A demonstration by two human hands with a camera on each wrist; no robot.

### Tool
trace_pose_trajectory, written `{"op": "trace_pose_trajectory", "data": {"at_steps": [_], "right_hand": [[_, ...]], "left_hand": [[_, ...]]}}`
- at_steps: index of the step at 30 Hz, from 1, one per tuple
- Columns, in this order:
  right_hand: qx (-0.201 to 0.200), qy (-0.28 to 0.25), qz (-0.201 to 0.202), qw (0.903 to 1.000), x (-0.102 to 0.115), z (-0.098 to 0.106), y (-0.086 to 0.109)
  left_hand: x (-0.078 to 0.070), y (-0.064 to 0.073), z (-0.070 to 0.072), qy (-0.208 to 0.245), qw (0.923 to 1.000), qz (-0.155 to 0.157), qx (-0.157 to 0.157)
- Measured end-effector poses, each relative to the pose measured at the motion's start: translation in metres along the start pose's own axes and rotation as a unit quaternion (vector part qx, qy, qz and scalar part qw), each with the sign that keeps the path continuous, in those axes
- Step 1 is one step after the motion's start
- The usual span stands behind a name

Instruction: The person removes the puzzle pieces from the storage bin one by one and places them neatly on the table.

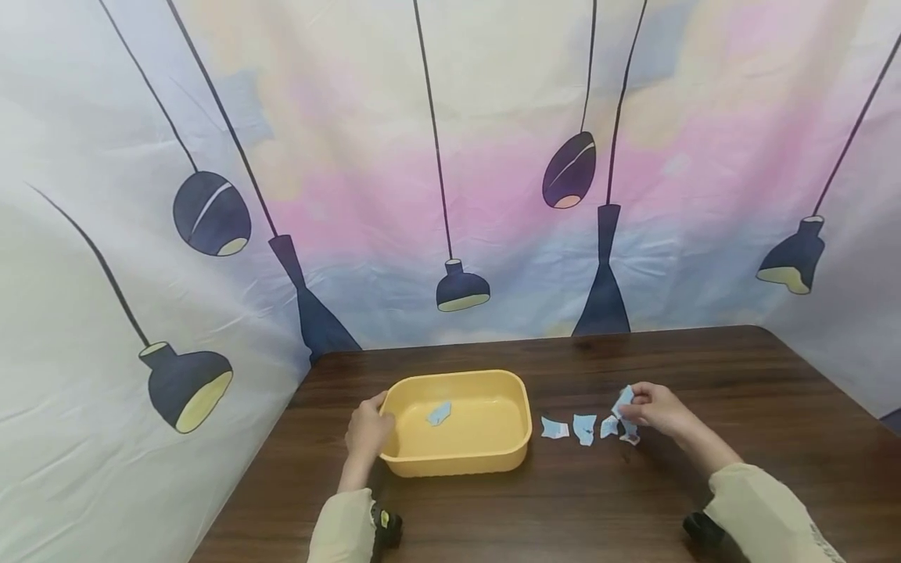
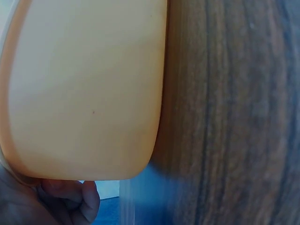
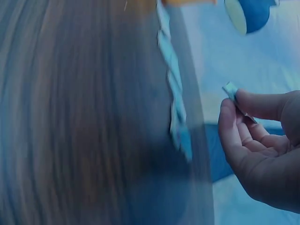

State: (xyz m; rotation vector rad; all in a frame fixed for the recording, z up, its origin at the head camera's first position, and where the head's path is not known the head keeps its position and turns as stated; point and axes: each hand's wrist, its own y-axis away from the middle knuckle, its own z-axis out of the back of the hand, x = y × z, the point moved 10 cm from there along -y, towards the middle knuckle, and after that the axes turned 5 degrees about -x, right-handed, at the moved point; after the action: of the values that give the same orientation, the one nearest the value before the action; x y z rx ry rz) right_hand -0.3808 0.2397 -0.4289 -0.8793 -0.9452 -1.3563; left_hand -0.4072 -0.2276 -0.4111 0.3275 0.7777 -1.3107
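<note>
A yellow plastic basin (image 1: pixel 457 464) sits on the table, with one torn light-blue paper scrap (image 1: pixel 439 413) on its floor. My left hand (image 1: pixel 367 434) grips the basin's left end at the rim; in the left wrist view its curled fingers (image 2: pixel 89 201) show past the end wall. Over the table to the right of the basin, my right hand (image 1: pixel 662 410) pinches a light-blue paper piece (image 1: pixel 622 401) between thumb and fingers, raised off the wood in the right wrist view. Below and left of that hand, several torn paper pieces (image 1: pixel 584 428) lie in a row.
Dark brown wood makes up the tabletop (image 1: pixel 549 508). Behind it hangs a cloth backdrop (image 1: pixel 366 156) printed with dark pendant lamps. Black wrist devices (image 1: pixel 389 528) show at both sleeves.
</note>
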Motion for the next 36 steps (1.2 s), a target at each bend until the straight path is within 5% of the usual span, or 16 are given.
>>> {"op": "trace_pose_trajectory", "data": {"at_steps": [9,23,29,36], "right_hand": [[-0.006,0.056,-0.025,0.9981,-0.031,0.018,0.006],[-0.056,0.121,-0.027,0.9907,-0.038,0.027,0.006],[-0.087,0.113,0.0,0.9898,-0.022,0.029,0.011],[-0.142,0.124,0.066,0.9798,0.027,0.015,0.01]], "left_hand": [[0.003,0.006,0.005,-0.003,1.0,0.005,0.006],[0.004,0.005,0.005,-0.003,1.0,0.002,0.007],[0.002,0.006,0.005,-0.005,0.9999,-0.002,0.01],[-0.004,0.002,0.003,-0.012,0.9998,-0.006,0.015]]}}
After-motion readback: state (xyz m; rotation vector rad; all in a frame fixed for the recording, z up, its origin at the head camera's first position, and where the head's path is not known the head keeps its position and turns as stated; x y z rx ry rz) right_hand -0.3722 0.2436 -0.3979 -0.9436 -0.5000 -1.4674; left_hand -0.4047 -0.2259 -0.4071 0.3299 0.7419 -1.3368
